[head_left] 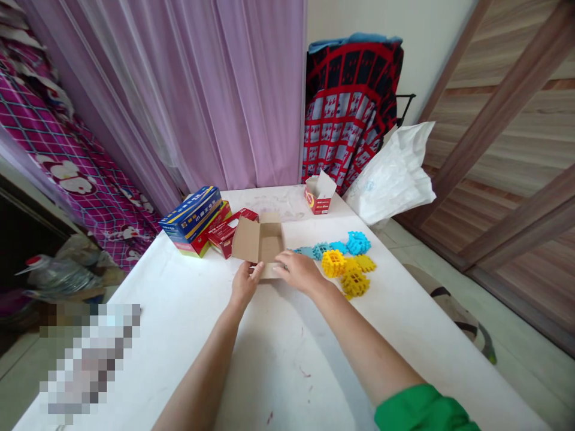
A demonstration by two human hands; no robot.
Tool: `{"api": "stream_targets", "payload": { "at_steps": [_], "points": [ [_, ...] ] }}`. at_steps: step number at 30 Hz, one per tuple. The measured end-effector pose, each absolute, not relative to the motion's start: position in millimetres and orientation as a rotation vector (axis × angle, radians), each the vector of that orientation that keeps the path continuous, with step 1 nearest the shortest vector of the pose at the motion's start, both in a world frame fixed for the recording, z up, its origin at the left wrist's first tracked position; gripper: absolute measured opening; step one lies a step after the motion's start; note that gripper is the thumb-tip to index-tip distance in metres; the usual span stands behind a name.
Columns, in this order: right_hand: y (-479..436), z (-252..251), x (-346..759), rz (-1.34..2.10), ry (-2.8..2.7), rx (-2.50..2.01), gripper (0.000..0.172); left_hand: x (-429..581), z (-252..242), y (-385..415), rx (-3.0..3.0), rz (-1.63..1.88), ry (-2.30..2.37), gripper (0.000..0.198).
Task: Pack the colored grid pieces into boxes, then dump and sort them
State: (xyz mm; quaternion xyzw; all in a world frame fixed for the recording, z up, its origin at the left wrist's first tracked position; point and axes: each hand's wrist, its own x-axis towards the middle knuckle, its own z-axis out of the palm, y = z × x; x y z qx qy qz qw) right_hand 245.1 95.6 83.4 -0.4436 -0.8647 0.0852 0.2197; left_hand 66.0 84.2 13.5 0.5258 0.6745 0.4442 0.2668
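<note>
A small brown cardboard box (260,242) lies open on the white table (278,359), its flaps spread. My left hand (245,284) grips its near left edge, fingers curled on the card. My right hand (299,270) presses on its near right flap with fingers together. Just right of my right hand lie yellow interlocking plastic blocks (348,272) and blue ones (345,244).
A blue carton (191,216) sits on red cartons (227,230) at the table's left rear. A small open red box (318,194) stands at the far edge. A white plastic bag (393,173) hangs off the right corner. Purple curtain and a patterned cloth lie behind.
</note>
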Motion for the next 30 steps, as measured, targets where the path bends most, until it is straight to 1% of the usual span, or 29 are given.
{"api": "stream_targets", "payload": {
  "at_steps": [2, 5, 8, 9, 10, 11, 14, 16, 18, 21, 23, 25, 27, 29, 30],
  "points": [
    [102, 82, 237, 0.185, -2.468, -1.261, 0.014, 66, 16, 84, 1.449, 1.172, 1.851, 0.038],
    [100, 81, 230, 0.138, -2.473, -1.300, 0.017, 65, 25, 72, 1.481, 1.127, 1.904, 0.026],
    [86, 89, 229, 0.118, -2.496, -1.343, 0.018, 66, 45, 42, 1.517, 1.085, 1.978, 0.017],
    [79, 93, 229, 0.114, -2.504, -1.365, 0.019, 68, 55, 29, 1.552, 1.066, 2.002, 0.019],
    [71, 95, 229, 0.109, -2.509, -1.388, 0.021, 70, 65, 17, 1.656, 1.071, 2.060, 0.025],
    [63, 97, 229, 0.107, -2.509, -1.407, 0.022, 73, 74, 6, 1.774, 1.143, 2.080, 0.028],
    [37, 91, 230, 0.113, -2.488, -1.441, 0.023, 79, 92, -8, 2.179, 1.345, 1.915, 0.021],
    [24, 80, 232, 0.129, -2.492, -1.435, 0.022, 79, 89, -4, 2.323, 1.313, 1.874, 0.028],
    [17, 70, 235, 0.147, -2.514, -1.394, 0.019, 74, 77, 6, 2.299, 1.213, 1.914, 0.035],
    [15, 59, 240, 0.157, -2.513, -1.271, 0.015, 65, 56, 17, 1.985, 1.054, 1.947, 0.040],
    [16, 54, 243, 0.144, -2.478, -1.195, 0.014, 61, 48, 18, 1.707, 0.992, 1.867, 0.045],
    [18, 50, 244, 0.120, -2.435, -1.136, 0.015, 62, 44, 15, 1.532, 1.003, 1.668, 0.053],
    [19, 44, 244, 0.096, -2.388, -1.082, 0.016, 66, 42, 12, 1.478, 1.053, 1.456, 0.062],
    [19, 38, 245, 0.090, -2.334, -1.021, 0.015, 70, 38, 11, 1.430, 1.102, 1.406, 0.066],
    [19, 35, 245, 0.100, -2.302, -0.989, 0.013, 72, 36, 12, 1.395, 1.122, 1.446, 0.065]
  ]
}}
